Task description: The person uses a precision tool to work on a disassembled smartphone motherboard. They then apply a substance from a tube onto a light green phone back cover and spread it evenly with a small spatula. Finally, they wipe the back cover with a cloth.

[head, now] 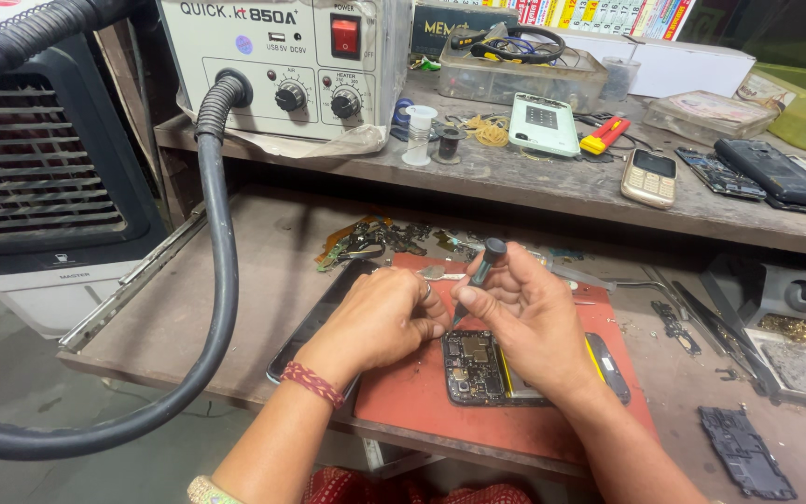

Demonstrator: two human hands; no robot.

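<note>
A slim dark screwdriver with a round black cap (483, 271) is pinched in the closed grip of the right hand (534, 313) over the opened black phone with bare circuit board (478, 366) on the red mat (422, 392); the left hand (380, 317), curled shut beside the tip, may hold a small part, though this cannot be told; a slip of the tip could gouge the board.

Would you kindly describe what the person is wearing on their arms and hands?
Both forearms are bare, with no sleeves and no gloves. The left hand has a ring on one finger, and its wrist carries a red woven thread band. Farther up that forearm, at the frame's lower edge, sits a pale patterned bangle. The right hand shows nothing worn.
</note>
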